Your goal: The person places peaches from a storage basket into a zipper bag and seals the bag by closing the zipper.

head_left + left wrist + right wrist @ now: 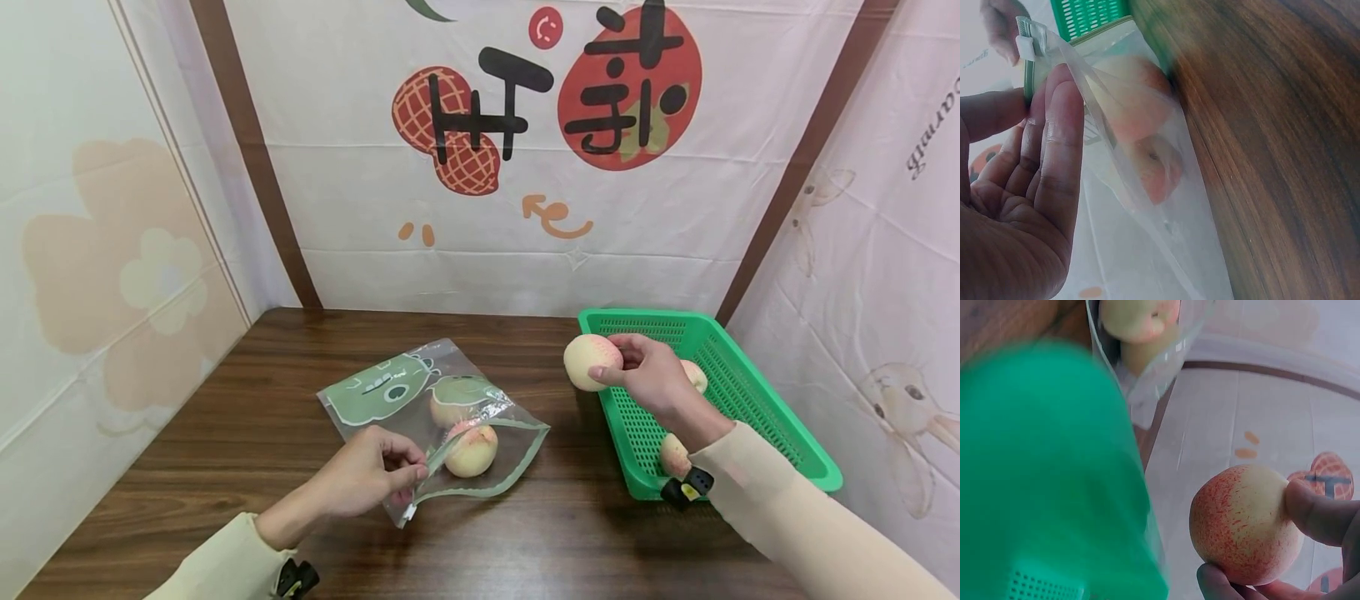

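My left hand [375, 471] pinches the zip edge of a clear slider bag [408, 367] printed with a green cartoon face. The bag lies on the table with its mouth spread toward me, its white slider [1025, 48] close to the thumb. Two peaches are inside: one peach [471, 451] near the mouth, the other peach [450, 408] farther in behind the print. Over the left rim of the green basket [757, 400], my right hand [660, 379] grips a pale peach with red speckles [1244, 525] between thumb and fingers.
Inside the basket lie a peach [695, 376] by the right hand and another peach [675, 456] near the front, partly behind the wrist. The basket stands at the right of the dark wooden table [247, 417]. Printed cloth [337, 183] hangs behind and at both sides.
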### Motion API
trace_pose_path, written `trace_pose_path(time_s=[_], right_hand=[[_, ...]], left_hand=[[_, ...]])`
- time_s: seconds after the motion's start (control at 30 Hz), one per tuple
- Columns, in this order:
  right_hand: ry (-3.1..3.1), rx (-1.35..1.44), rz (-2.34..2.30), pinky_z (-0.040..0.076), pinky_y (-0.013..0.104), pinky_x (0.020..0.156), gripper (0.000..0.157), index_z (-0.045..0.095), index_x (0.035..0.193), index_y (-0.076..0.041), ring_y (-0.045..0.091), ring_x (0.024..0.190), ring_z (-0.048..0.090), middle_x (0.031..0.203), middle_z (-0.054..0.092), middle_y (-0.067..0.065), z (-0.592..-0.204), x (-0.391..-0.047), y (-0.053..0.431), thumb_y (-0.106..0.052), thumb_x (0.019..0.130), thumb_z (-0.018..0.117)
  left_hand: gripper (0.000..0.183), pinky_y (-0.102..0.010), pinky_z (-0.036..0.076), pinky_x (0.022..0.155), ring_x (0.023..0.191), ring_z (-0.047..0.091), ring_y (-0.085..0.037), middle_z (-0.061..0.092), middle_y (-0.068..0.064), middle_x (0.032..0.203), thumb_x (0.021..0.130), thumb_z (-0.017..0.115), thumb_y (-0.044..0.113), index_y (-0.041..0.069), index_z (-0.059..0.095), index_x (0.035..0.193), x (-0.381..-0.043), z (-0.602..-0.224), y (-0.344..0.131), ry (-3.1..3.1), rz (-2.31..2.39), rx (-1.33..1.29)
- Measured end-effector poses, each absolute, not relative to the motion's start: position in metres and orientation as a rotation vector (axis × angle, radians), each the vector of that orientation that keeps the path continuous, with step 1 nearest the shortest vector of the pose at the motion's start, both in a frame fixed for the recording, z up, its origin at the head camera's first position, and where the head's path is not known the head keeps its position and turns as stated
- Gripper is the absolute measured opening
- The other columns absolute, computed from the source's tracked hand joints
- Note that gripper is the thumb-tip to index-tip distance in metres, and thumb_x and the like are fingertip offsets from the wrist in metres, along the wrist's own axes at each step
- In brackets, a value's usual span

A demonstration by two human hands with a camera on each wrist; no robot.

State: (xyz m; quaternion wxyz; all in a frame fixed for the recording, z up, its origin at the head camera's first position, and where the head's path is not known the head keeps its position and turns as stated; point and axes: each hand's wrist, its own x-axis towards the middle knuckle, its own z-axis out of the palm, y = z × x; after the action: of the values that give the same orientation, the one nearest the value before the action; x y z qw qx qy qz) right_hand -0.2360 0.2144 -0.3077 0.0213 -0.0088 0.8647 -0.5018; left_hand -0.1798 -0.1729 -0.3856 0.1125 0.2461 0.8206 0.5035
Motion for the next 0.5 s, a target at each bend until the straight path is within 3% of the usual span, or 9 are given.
trace_pose_path(time_s=[0.33, 0.5], right_hand=[[2.584, -0.096, -1.604, 0.050, 0.044, 0.100, 0.068, 0.049, 0.146, -0.003, 0.031, 0.123, 0.058, 0.138, 0.061, 0.017, -0.319, -0.213, 0.199, -0.023, 0.090, 0.082], [2.571, -0.168, -1.618, 0.054, 0.038, 0.092, 0.065, 0.053, 0.141, 0.000, 0.030, 0.115, 0.062, 0.133, 0.064, 0.018, -0.326, -0.202, 0.192, -0.020, 0.088, 0.084]], left_hand=[[0.012, -0.034, 0.060, 0.054, 0.061, 0.067, -0.017, 0.068, -0.006, 0.071, 0.095, 0.072, 0.009, -0.002, 0.073, 0.090, -0.179, -0.383, -0.172, 2.423, 1.491, 0.681], [0.013, -0.035, 0.060, 0.054, 0.061, 0.068, -0.018, 0.068, -0.006, 0.071, 0.095, 0.072, 0.009, -0.002, 0.073, 0.090, -0.179, -0.383, -0.172, 2.424, 1.496, 0.671]])
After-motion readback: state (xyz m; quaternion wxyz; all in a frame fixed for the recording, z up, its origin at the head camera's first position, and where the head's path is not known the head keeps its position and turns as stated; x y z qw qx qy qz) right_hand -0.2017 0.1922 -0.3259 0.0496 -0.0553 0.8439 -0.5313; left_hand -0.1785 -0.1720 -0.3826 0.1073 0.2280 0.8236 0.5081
